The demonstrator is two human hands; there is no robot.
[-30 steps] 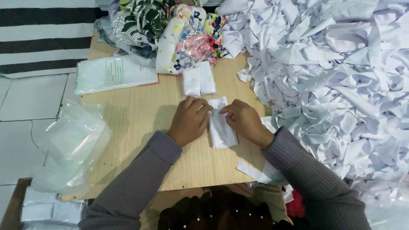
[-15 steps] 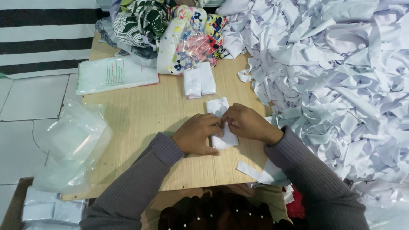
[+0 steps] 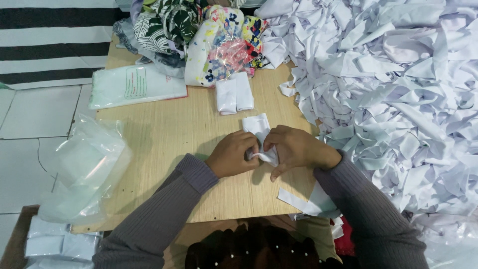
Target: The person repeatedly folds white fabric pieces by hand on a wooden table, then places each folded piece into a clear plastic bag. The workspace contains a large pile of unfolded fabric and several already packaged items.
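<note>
Left hand (image 3: 233,155) and right hand (image 3: 295,148): both grips closed, pinching white cloth strip (image 3: 260,130) on tabletop (image 3: 164,134); folded pair (image 3: 234,93) near.

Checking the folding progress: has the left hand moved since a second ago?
Yes. The left hand has slid toward the person along the wooden table, away from the folded white pair, gripping the white cloth piece.

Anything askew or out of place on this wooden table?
A white fabric strip hangs over the table front edge near the right hand. The clear plastic bag droops off the left edge. Nothing looks damaged.
</note>
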